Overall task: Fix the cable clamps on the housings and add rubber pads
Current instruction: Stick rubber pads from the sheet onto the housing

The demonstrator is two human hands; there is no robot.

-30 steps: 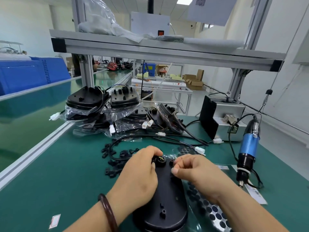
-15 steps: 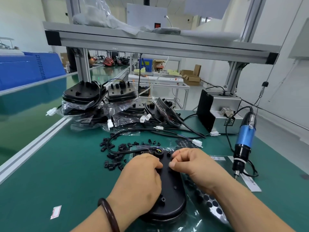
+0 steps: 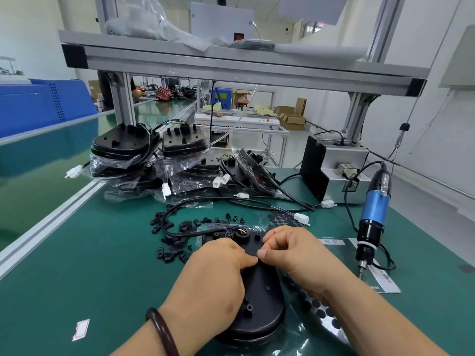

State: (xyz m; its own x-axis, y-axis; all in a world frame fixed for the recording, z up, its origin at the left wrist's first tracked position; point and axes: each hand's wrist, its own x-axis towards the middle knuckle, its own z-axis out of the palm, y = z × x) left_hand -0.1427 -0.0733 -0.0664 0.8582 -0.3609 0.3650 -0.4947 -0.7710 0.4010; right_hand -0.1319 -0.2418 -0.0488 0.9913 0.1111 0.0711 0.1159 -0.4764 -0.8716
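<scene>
On green mat, oval matte-black housing, left hand gripping

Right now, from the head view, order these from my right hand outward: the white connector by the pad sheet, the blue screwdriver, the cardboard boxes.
1. white connector, just beyond the right hand.
2. blue screwdriver, to the right.
3. cardboard boxes, far background.

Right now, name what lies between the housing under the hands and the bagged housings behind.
Head view: loose black cable clamps, a looping black cable and a white connector on the green mat.
</scene>
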